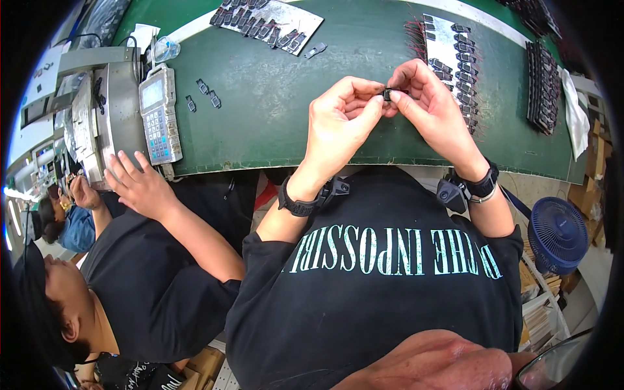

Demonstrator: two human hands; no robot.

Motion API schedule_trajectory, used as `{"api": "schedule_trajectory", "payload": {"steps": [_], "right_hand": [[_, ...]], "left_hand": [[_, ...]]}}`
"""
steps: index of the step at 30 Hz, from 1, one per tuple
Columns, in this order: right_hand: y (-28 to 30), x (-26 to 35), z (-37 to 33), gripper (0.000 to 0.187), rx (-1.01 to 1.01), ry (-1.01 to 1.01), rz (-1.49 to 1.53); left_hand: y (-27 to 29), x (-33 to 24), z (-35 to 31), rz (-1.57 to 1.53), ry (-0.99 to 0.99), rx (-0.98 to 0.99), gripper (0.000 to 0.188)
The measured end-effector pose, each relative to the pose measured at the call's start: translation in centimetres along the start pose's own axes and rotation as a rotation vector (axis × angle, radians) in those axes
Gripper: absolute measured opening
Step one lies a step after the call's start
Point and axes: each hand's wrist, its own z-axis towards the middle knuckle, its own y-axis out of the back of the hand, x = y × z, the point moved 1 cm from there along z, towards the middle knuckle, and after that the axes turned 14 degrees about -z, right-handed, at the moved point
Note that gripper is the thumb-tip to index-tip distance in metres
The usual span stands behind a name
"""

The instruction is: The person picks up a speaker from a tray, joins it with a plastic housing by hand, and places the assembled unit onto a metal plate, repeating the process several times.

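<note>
Between the fingertips of both hands is a small black module (388, 95), partly covered by the fingers; its exact kind cannot be made out. My left hand (343, 118) pinches it from the left with thumb and forefinger. From the right, my right hand (429, 104) grips it the same way. Both hands are held above the green table (260, 123), close to its near edge. Beside my right hand lies a white board (442, 45) bearing rows of similar black modules with thin red wires.
Another white board (302, 19) with black modules lies at the far side, one loose module (316, 50) beside it. Several more (203, 86) lie at left near a keypad controller (160, 116). Stacked black parts (543, 88) stand at right. A co-worker's hand (140, 185) is at left; a blue fan (558, 234) is at right.
</note>
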Motion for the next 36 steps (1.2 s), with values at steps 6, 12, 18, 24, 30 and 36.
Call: {"api": "schedule_trajectory", "payload": {"steps": [6, 12, 18, 24, 30, 36], "right_hand": [[-0.6, 2.2, -1.1, 0.023, -0.152, 0.067, -0.557], [5.4, 1.8, 0.5, 0.017, -0.286, 0.197, -0.849], [9.1, -0.6, 2.4, 0.015, -0.380, 0.013, -0.985], [8.7, -1.2, 2.2, 0.014, -0.424, 0.234, -1.131], [9.2, -1.4, 2.6, 0.015, -0.461, 0.310, -1.180], [10.3, -1.8, 5.7, 0.014, -0.302, 0.332, -1.281]], "left_hand": [[0.5, 1.6, 0.3, 0.107, 0.005, 0.003, 0.019], [-0.7, 0.7, -0.4, 0.258, -0.048, -0.033, 0.025], [0.2, 1.2, -0.4, 0.276, 0.000, 0.069, 0.027], [1.0, 1.4, -0.5, 0.287, 0.034, 0.057, 0.022], [1.8, 1.4, -0.5, 0.312, 0.040, 0.036, 0.020], [1.9, -0.1, -0.5, 0.511, -0.114, -0.073, 0.015]]}}
